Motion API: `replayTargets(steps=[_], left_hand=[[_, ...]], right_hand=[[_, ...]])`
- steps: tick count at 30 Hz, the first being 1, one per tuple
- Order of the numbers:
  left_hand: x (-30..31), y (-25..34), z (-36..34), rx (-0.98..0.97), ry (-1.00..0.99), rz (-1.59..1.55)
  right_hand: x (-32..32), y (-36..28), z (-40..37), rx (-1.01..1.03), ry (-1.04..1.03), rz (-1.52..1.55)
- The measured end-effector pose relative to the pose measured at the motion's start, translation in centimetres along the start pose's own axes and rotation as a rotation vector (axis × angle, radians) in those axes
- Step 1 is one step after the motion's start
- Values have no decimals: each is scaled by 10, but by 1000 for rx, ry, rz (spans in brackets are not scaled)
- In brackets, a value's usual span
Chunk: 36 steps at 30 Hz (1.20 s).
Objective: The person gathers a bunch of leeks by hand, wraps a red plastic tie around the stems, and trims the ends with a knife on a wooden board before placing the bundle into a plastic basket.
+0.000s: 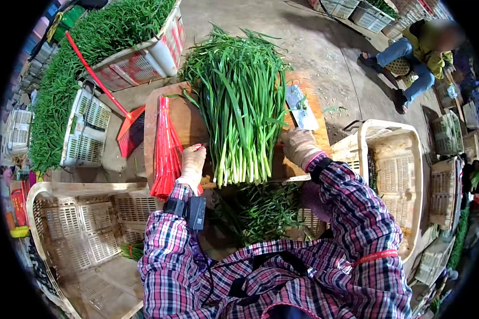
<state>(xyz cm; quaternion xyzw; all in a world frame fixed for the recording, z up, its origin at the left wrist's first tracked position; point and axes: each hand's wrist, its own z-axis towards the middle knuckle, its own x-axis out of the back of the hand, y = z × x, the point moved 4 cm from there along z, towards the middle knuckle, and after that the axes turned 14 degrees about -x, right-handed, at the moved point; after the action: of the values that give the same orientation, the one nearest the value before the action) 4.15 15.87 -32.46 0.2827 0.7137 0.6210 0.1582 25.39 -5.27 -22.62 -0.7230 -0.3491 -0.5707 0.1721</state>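
A pile of chives (239, 106) is laid on the board (181, 114), white ends toward the person, and is flanked by both gloved hands. The step in hand is judged to be the gathering and evening of the stalks at their ends. The left hand (192, 164) is set against the pile's left edge, just beside the red ties (166, 149). Its fingers are curled, but a grip cannot be told. The right hand (299, 146) is pressed to the right edge below the cleaver (302, 109), and whether the handle is clasped cannot be told. The next move would call for a bunch to be parted cleanly, with its ends kept level.
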Motion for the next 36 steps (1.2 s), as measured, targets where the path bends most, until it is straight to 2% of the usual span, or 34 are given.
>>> replayTargets(steps=[2,4,6,7,8,10,12,14,18,20,22,24,25,26,28,29,30,32,33,34,36], left_hand=[[-4,14,-7,-15,8,-35],[-4,9,-5,-25,14,-67],[-5,2,-2,-24,88,-80],[-6,1,-3,-20,86,-76],[-7,2,-3,-47,86,-140],[-9,8,-5,-98,93,-266],[-8,7,-4,-64,178,-214],[-5,1,-6,-21,174,-151],[-4,-4,-5,-88,212,-125],[-4,0,-5,-100,148,-93],[-5,-3,-3,-81,179,-113],[-6,-3,-3,-90,226,-166],[-8,-2,-6,-60,162,-303],[-8,-1,-6,-3,150,-294],[-10,16,-13,-18,94,-386],[-6,2,-6,-44,81,-336],[-6,8,-7,-21,156,-244],[-3,10,-2,-91,103,-185],[-5,40,-12,-48,143,-94],[-8,41,-9,-80,89,-180],[-8,49,-10,-70,53,-129]], right_hand=[[9,0,-4,48,-94,2],[6,7,-5,55,-94,101],[-13,19,0,-21,-250,516],[-23,19,3,36,-288,738],[-35,26,5,34,-291,741],[-41,26,-1,-84,-648,1427],[-41,25,-5,35,-647,1673],[-45,25,-8,-25,-705,1788],[-43,21,-9,-13,-710,1881],[-44,19,-7,-46,-652,1897],[-46,20,-3,8,-632,1927],[-57,27,0,-186,-600,1929],[-63,29,1,-195,-583,1870],[-68,31,1,-180,-597,1877],[-52,33,-8,-307,-640,1580],[-55,34,-4,-248,-632,1460],[-52,33,-1,-191,-591,1465],[-24,21,-2,-73,-527,1390],[-11,14,-1,-62,-504,1306],[0,5,-2,-21,-491,1286],[16,-11,2,87,-498,1158]])
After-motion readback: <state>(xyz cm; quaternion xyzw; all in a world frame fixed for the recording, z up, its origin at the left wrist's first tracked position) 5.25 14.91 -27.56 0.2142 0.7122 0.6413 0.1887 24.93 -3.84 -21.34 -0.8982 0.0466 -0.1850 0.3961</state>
